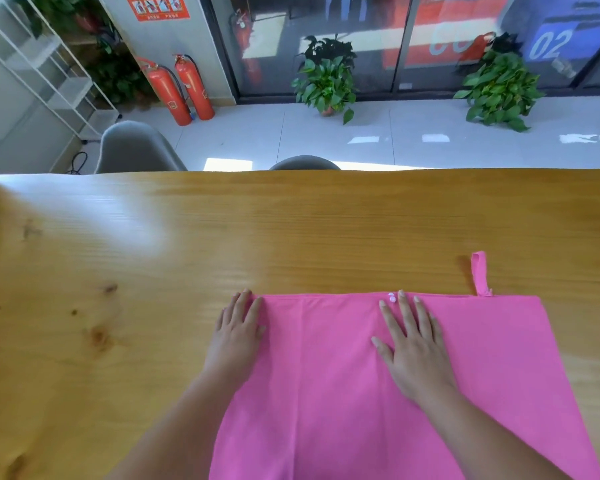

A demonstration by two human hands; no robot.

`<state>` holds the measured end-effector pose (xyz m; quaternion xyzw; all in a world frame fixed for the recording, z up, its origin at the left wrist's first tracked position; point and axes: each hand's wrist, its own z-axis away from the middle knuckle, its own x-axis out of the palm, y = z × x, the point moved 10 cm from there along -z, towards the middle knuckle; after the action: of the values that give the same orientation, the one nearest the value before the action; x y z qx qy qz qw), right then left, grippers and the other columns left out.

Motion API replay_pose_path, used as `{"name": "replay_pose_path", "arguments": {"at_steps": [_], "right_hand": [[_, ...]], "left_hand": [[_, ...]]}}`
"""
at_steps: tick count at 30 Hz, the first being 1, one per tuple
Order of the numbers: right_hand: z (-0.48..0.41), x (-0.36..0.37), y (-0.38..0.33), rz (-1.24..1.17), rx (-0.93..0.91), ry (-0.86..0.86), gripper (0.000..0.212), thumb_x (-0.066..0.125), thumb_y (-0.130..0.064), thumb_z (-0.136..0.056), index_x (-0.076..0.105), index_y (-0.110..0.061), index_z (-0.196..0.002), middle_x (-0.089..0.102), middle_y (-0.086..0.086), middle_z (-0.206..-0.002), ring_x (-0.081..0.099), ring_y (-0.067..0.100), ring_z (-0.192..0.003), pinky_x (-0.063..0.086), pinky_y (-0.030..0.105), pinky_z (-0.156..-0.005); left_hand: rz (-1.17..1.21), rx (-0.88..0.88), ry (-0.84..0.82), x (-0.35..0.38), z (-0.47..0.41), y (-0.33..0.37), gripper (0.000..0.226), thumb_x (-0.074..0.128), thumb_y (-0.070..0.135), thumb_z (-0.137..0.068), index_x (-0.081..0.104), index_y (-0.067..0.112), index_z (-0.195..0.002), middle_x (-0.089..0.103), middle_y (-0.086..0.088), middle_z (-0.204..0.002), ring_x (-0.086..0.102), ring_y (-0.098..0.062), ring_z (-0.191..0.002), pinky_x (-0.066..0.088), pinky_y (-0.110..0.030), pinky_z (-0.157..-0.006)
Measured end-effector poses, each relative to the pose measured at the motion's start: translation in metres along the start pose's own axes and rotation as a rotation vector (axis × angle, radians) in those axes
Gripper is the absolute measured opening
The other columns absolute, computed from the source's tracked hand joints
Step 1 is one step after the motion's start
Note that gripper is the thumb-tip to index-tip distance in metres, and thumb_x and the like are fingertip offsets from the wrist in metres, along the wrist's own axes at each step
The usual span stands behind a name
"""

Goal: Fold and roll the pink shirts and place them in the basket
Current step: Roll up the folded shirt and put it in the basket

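Head view only. Shows pink shirt (343, 393) spread flat on near-right part of wooden table (153, 254), far edge straight across, near end running out of frame at bottom. Shows narrow pink loop (479, 273) sticking out from far edge twd right, lying on bare wood. Shows two small white buttons (391, 298) at far edge, approx mid-width. Has left hand (238, 327) palm-down at far-left corner of shirt: fingers straight & close together, gripping nothing, thumb & index side on fabric, rest of hand on wood just beside the edge. Has right hand (413, 344) palm-down on shirt nr ctr: fingers straight, a bit spread, pressing fabric flat, holding nothing, fingertips nr far edge, index tip just beside buttons. Both forearms bare, entering from bottom of frame. Beyond table, bkgd: grey chairs (136, 147) at far side, two red fire extinguishers (168, 95) on floor by wall at left, white wire shelf (49, 71) far left, two potted plants (326, 77) on pale tiled floor before glass doors, red poster (156, 6) on wall top left.
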<state>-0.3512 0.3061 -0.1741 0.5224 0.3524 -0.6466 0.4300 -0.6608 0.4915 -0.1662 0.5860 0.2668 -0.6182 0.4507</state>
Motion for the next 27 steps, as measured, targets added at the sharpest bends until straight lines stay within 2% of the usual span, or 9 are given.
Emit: {"name": "replay_pose_path", "arguments": {"at_steps": [3, 6, 10, 13, 17, 20, 22, 24, 27], "right_hand": [[0.0, 0.0, 0.0, 0.01, 0.009, -0.003, 0.076, 0.013, -0.071, -0.105, 0.0, -0.033, -0.169, -0.014, 0.002, -0.177, -0.015, 0.029, -0.163, 0.01, 0.053, -0.131], [0.0, 0.001, 0.0, 0.007, 0.008, -0.007, 0.077, 0.014, -0.071, -0.104, 0.003, -0.032, -0.17, -0.011, 0.003, -0.178, -0.013, 0.029, -0.163, 0.012, 0.054, -0.131], [-0.001, 0.002, 0.0, 0.015, 0.01, -0.019, 0.077, 0.013, -0.072, -0.104, 0.0, -0.033, -0.169, -0.012, 0.003, -0.177, -0.014, 0.029, -0.163, 0.012, 0.054, -0.131], [-0.001, 0.002, -0.001, 0.029, 0.011, -0.023, 0.077, 0.01, -0.072, -0.104, -0.002, -0.033, -0.169, -0.014, 0.003, -0.177, -0.015, 0.029, -0.163, 0.012, 0.054, -0.131], [0.0, 0.003, 0.0, 0.027, 0.021, -0.046, 0.077, 0.01, -0.072, -0.104, -0.001, -0.032, -0.169, -0.013, 0.003, -0.177, -0.013, 0.029, -0.163, 0.013, 0.054, -0.131], [0.0, 0.002, 0.0, 0.021, 0.026, -0.05, 0.077, 0.01, -0.072, -0.104, -0.003, -0.033, -0.169, -0.015, 0.002, -0.177, -0.015, 0.028, -0.163, 0.012, 0.054, -0.131], [0.0, 0.002, 0.0, 0.025, 0.025, -0.054, 0.077, 0.008, -0.072, -0.103, -0.006, -0.034, -0.169, -0.019, 0.002, -0.176, -0.018, 0.028, -0.162, 0.011, 0.054, -0.131], [0.0, 0.002, 0.0, 0.028, 0.024, -0.061, 0.077, 0.004, -0.072, -0.103, -0.011, -0.035, -0.168, -0.023, 0.001, -0.175, -0.022, 0.028, -0.161, 0.009, 0.053, -0.132], [0.0, 0.002, 0.0, 0.024, 0.023, -0.065, 0.077, 0.002, -0.073, -0.102, -0.012, -0.035, -0.167, -0.023, 0.001, -0.175, -0.023, 0.028, -0.161, 0.008, 0.053, -0.132]], "left_hand": [[0.012, -0.053, 0.007, -0.019, -0.01, -0.029, 0.055, 0.061, 0.036, -0.101, 0.048, 0.023, -0.153, 0.042, -0.001, -0.16, 0.035, -0.029, -0.149, 0.037, -0.045, -0.118], [0.041, -0.083, -0.009, -0.035, -0.028, -0.041, 0.043, 0.071, 0.036, -0.093, 0.059, 0.034, -0.134, 0.052, 0.004, -0.133, 0.049, -0.026, -0.125, 0.047, -0.043, -0.102], [0.197, -0.212, -0.191, -0.032, -0.052, -0.055, 0.038, 0.078, 0.033, -0.083, 0.062, 0.038, -0.118, 0.064, 0.007, -0.104, 0.061, -0.022, -0.107, 0.053, -0.041, -0.091], [0.328, -0.283, -0.254, -0.03, -0.059, -0.063, 0.026, 0.076, 0.028, -0.082, 0.061, 0.033, -0.103, 0.072, 0.007, -0.084, 0.069, -0.016, -0.082, 0.056, -0.033, -0.07], [0.316, -0.246, -0.293, -0.032, -0.057, -0.065, 0.02, 0.078, 0.027, -0.083, 0.064, 0.028, -0.097, 0.071, 0.005, -0.083, 0.068, -0.015, -0.074, 0.051, -0.029, -0.061], [0.298, -0.187, -0.277, -0.04, -0.055, -0.061, 0.017, 0.075, 0.025, -0.083, 0.06, 0.027, -0.091, 0.067, 0.001, -0.089, 0.066, -0.022, -0.078, 0.051, -0.036, -0.065], [0.358, -0.165, -0.262, -0.048, -0.055, -0.057, 0.017, 0.073, 0.021, -0.087, 0.057, 0.025, -0.089, 0.067, 0.001, -0.083, 0.062, -0.02, -0.073, 0.049, -0.035, -0.062], [0.454, -0.172, -0.275, -0.055, -0.055, -0.056, 0.018, 0.072, 0.018, -0.09, 0.055, 0.023, -0.091, 0.066, -0.001, -0.078, 0.057, -0.018, -0.065, 0.044, -0.031, -0.058], [0.606, -0.233, -0.289, -0.062, -0.055, -0.063, 0.027, 0.077, 0.014, -0.09, 0.061, 0.028, -0.107, 0.074, -0.008, -0.086, 0.067, -0.021, -0.07, 0.052, -0.032, -0.061]]}}
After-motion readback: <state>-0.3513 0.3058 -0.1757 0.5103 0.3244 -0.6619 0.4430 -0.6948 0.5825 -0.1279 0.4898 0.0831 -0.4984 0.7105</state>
